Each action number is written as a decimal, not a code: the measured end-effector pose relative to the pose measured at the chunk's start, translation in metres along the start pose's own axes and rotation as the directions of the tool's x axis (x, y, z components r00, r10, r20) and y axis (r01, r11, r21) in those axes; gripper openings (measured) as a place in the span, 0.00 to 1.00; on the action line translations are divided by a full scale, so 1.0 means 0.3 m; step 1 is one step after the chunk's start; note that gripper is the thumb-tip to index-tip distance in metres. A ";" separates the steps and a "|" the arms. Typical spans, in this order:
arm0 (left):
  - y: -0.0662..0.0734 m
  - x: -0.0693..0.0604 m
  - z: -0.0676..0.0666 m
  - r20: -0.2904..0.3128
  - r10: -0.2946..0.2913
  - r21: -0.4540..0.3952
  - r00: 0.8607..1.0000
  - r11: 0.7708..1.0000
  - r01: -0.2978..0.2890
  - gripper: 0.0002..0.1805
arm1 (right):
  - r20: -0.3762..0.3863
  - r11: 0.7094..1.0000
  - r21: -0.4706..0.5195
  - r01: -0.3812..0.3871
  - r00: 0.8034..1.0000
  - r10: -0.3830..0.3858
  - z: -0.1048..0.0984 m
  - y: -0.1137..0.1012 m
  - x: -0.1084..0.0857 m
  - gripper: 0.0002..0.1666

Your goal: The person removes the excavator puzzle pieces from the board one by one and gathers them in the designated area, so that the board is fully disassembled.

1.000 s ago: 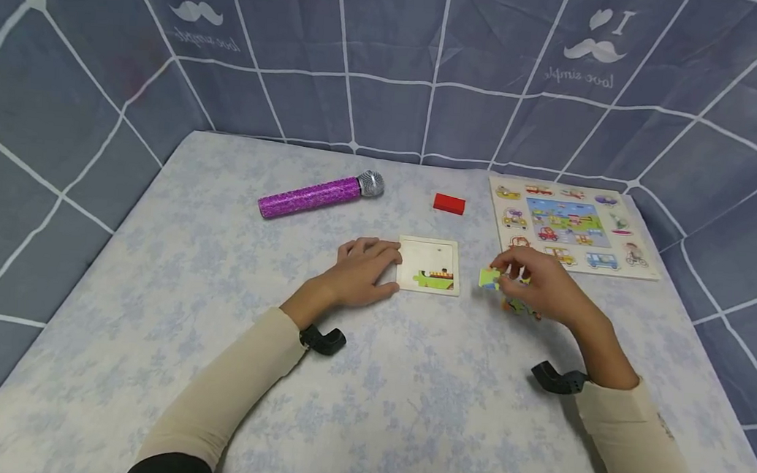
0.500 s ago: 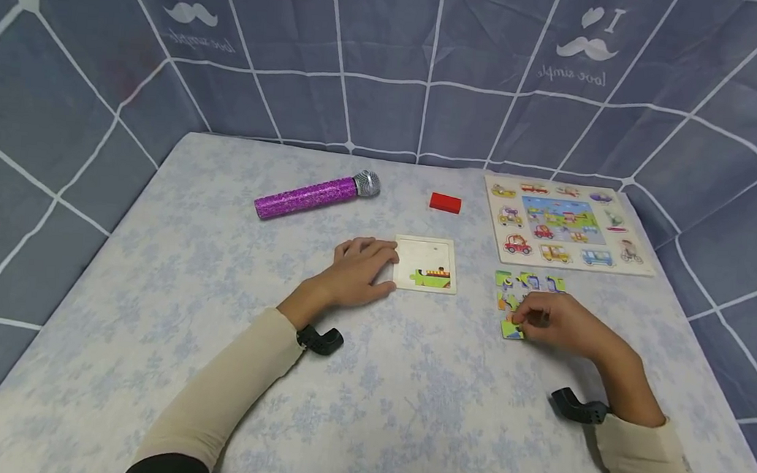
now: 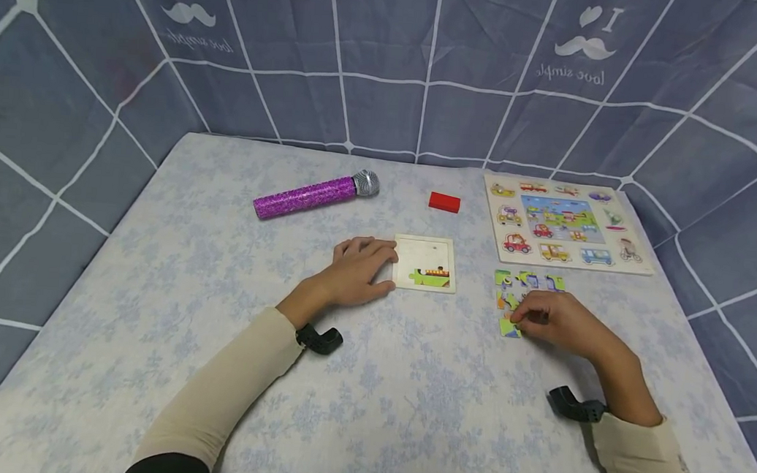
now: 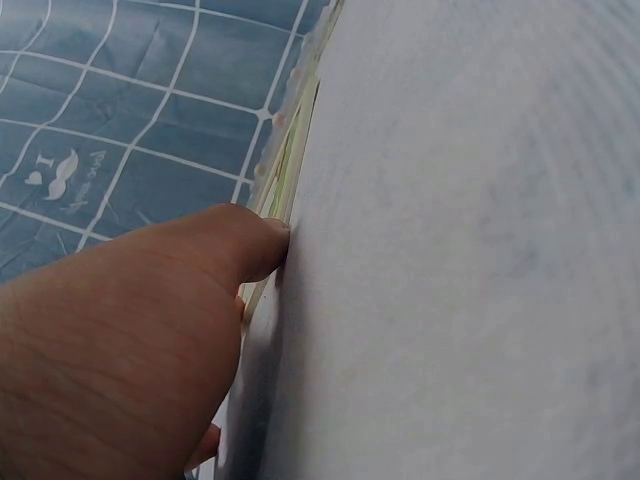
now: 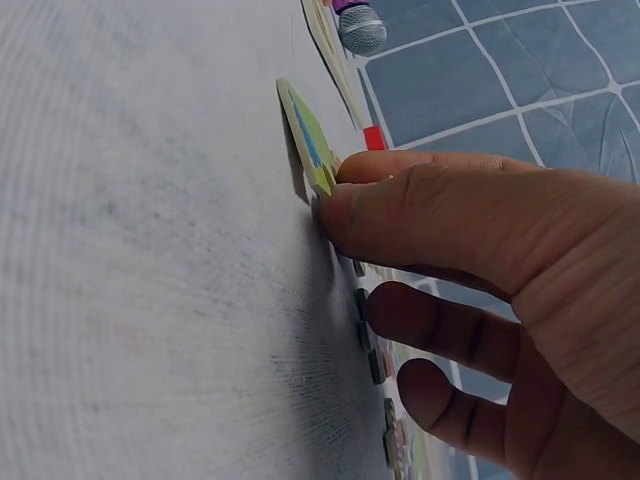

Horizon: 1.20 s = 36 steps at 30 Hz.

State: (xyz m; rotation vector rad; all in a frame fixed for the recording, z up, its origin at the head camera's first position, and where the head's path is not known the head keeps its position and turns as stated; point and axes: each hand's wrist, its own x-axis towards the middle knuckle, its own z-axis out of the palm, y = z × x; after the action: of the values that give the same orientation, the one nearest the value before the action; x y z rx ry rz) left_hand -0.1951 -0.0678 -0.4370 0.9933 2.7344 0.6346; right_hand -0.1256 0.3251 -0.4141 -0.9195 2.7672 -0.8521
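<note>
Sq. pale wooden tray (image 3: 422, 254) is laid flat, mid-frame, head view, touched by L hand (image 3: 356, 271); green section (image 3: 431, 278) is set in its lower R corner. Green/blue pc. (image 3: 510, 328) is pinched by R hand (image 3: 554, 318), right of ctr.; loose pcs. (image 3: 511, 301) are spread just above.

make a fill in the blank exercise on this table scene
The small block on the table is ____.
In the head view, the microphone lies to the block's ____.
The ____ hand pinches a puzzle piece.
In the head view, the puzzle frame lies ____ the left hand and that puzzle piece.
Missing words: red; left; right; between
</note>
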 end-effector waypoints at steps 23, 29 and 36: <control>0.004 -0.004 -0.003 0.001 -0.007 0.017 1.000 1.000 0.007 0.26 | -0.044 0.999 -0.021 -0.026 0.999 0.025 0.000 0.004 -0.013 0.12; 0.004 -0.005 -0.003 0.002 -0.007 0.017 1.000 1.000 0.007 0.26 | -0.058 1.000 -0.020 0.001 0.998 -0.002 0.008 0.013 -0.011 0.13; 0.001 -0.002 0.000 0.002 -0.004 0.021 1.000 1.000 0.004 0.26 | -0.044 0.999 -0.043 -0.015 0.999 0.013 0.009 0.004 -0.005 0.13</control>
State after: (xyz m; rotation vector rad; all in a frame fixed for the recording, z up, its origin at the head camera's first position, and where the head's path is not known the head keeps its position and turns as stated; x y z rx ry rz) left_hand -0.1944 -0.0680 -0.4368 0.9920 2.7462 0.6058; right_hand -0.1243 0.3253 -0.4170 -0.8978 2.8371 -0.8227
